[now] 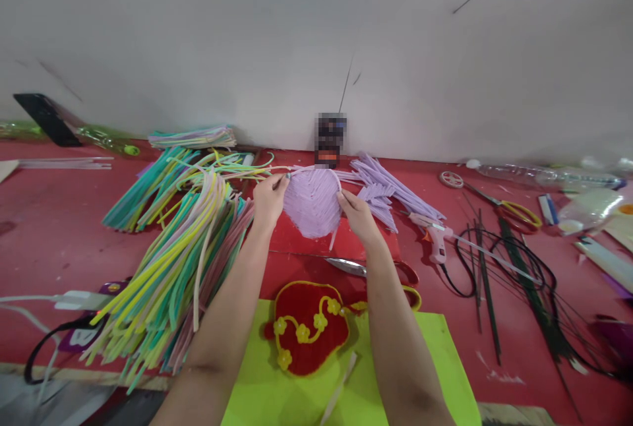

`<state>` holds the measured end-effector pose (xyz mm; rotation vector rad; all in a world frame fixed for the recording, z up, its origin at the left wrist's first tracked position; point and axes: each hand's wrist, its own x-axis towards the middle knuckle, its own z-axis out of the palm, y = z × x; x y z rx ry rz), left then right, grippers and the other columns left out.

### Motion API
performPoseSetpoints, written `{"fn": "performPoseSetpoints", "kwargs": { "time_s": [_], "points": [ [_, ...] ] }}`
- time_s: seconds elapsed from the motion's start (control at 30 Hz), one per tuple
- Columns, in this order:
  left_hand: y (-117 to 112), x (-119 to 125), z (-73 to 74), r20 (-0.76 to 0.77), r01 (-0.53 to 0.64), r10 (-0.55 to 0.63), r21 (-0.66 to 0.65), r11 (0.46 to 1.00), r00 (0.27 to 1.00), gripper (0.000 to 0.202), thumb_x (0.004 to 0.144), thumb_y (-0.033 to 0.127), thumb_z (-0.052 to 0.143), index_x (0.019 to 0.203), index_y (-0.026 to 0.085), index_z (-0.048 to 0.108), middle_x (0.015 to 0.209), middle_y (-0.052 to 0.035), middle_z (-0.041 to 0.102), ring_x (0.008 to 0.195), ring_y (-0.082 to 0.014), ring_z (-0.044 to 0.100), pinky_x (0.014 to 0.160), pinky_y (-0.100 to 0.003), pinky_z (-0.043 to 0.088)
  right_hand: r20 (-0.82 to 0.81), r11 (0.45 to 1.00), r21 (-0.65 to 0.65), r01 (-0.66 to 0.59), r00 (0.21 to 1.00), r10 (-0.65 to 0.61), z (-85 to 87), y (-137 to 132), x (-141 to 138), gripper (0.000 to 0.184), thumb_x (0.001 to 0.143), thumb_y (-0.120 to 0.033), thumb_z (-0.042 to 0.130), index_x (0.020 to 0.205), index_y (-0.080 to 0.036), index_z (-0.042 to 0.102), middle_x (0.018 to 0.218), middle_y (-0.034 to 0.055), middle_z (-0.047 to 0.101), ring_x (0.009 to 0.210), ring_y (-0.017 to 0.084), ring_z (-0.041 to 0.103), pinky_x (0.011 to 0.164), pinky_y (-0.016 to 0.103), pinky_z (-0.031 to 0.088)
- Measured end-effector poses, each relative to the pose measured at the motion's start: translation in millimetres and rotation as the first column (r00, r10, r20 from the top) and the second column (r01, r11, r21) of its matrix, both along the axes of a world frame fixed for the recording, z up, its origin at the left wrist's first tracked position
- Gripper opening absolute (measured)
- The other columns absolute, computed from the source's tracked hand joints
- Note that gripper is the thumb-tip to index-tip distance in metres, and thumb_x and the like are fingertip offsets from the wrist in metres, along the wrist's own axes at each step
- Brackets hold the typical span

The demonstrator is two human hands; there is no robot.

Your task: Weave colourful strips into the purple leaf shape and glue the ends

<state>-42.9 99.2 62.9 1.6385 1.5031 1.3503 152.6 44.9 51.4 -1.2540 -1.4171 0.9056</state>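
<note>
Lilac pipe-cleaner panel [310, 205] is held over the red table [54, 215]. Its face appears filled; an edging strip [339, 181] follows the upper-right rim, the lower border seemingly unfinished. Left hand [270, 199] pinches the upper-left edge, right hand [357, 215] the right; both forearms extend forward.

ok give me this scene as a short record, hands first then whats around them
left hand: pinching the upper left edge of the lilac piece
right hand: pinching its right edge
below the piece: scissors, partly hidden by the right forearm
nearer the person: red shape with yellow flowers, on a yellow-green sheet
left side: multicoloured stems
right side: lilac stems, pink glue gun
surface: red table
</note>
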Motion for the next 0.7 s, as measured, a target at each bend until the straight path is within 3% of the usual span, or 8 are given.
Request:
{"fn": "performPoseSetpoints", "kwargs": {
  "time_s": [0.23, 0.5, 0.63, 0.7],
  "points": [
    [1.5, 0.5, -2.5, -0.002, -0.002, 0.002, 0.000, 1.000, 1.000, 0.024, 0.078, 0.033, 0.050, 0.080, 0.016, 0.066, 0.076, -0.0023, 0.067, 0.073, -0.0157, 0.061, 0.069, -0.023, 0.043, 0.010, 1.000, -0.016, 0.009, 1.000, -0.009, -2.8, 1.9, 3.0, 0.038, 0.079, -0.056, 0.045, 0.070, -0.019, 0.049, 0.064, -0.0018, 0.042, 0.062, 0.011, 0.038, 0.057, 0.022, 0.036],
    [1.8, 0.0, -2.4, -0.005, -0.002, 0.002, 0.010, 1.000, 1.000, 0.021, 0.078, 0.031, 0.052, 0.081, 0.016, 0.066, 0.078, -0.0021, 0.068, 0.075, -0.0165, 0.062, 0.072, -0.024, 0.044, -0.106, 0.993, -0.120, -0.012, 0.994, -0.001, -8.3, 2.4, 3.3, 0.038, 0.075, -0.057, 0.051, 0.075, -0.019, 0.054, 0.065, -0.0010, 0.048, 0.060, 0.013, 0.044, 0.057, 0.026, 0.041],
    [-2.2, 4.2, 3.1, 0.108, 0.034, -0.034, 0.001, 0.999, 0.994, 0.026, 0.079, 0.036, 0.052, 0.082, 0.016, 0.067, 0.081, -0.0032, 0.068, 0.082, -0.0181, 0.062, 0.074, -0.025, 0.045, -0.090, 0.991, -0.114, 0.063, 0.993, -0.073, -4.4, 0.1, 5.1, 0.038, 0.075, -0.056, 0.052, 0.064, -0.020, 0.051, 0.057, -0.0019, 0.043, 0.054, 0.013, 0.041, 0.051, 0.026, 0.036],
    [-3.7, 7.5, 4.7, 0.229, 0.114, -0.103, -0.035, 0.993, 0.968, 0.032, 0.080, 0.042, 0.050, 0.089, 0.016, 0.067, 0.084, -0.0046, 0.068, 0.083, -0.0178, 0.062, 0.072, -0.026, 0.046, -0.108, 0.991, -0.099, 0.089, 0.989, -0.100, -1.0, -0.9, 6.1, 0.039, 0.076, -0.057, 0.051, 0.066, -0.020, 0.052, 0.057, -0.0018, 0.044, 0.054, 0.013, 0.042, 0.050, 0.027, 0.037]
  ]
}}
